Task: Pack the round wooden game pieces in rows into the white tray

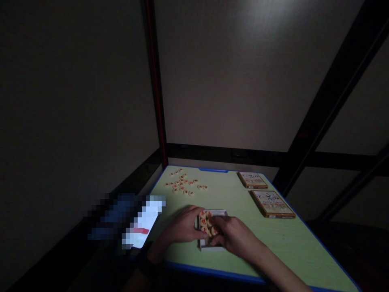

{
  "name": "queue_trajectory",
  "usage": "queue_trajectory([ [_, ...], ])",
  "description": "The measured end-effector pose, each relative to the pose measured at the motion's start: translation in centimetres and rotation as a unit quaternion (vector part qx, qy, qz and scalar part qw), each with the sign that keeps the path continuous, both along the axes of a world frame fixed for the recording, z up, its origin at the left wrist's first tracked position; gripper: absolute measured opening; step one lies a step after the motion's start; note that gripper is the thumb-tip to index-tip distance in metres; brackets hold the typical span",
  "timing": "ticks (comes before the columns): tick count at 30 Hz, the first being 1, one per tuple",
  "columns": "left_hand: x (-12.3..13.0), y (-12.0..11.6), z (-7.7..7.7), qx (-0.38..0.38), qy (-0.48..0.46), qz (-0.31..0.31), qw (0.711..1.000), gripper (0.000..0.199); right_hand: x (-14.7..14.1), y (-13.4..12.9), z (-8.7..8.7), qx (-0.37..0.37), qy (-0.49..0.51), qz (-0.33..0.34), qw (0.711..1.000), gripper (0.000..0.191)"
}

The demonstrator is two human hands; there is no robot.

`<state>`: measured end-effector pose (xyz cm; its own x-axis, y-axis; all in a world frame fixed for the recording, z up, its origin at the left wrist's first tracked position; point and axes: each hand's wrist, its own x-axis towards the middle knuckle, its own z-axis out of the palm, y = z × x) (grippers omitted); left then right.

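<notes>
A small white open box (pixel 212 247) sits near the front of the green table, partly covered by my hands. Inside it, round Chinese chess pieces (pixel 203 222) with red characters lie side by side in rows at the left. My left hand (pixel 186 225) is curved around the box's left side, its thumb and fingers at the edge. Over the box's right part, my right hand (pixel 232 236) has its fingers bent and its thumb low, closed about a piece (pixel 214 230) among the others. The fingertips of the right hand are partly hidden.
Loose chess pieces (pixel 181 188) are scattered over the table's (pixel 219 194) far left. Two flat printed boxes, one farther (pixel 253 179) and one nearer (pixel 272 203), lie along the right edge. A lit, pixelated screen (pixel 142 223) is at the left edge. Walls stand behind.
</notes>
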<state>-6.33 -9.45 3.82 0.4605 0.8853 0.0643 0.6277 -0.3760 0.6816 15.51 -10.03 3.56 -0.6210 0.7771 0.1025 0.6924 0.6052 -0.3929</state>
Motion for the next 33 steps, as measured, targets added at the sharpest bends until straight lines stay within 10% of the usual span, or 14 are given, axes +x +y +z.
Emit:
queue_trajectory([
  [33, -0.3, 0.2, -0.7, 0.002, 0.016, 0.002, 1.000, 0.058, -0.2, -0.3, 0.4, -0.020, -0.011, 0.003, 1.000, 0.032],
])
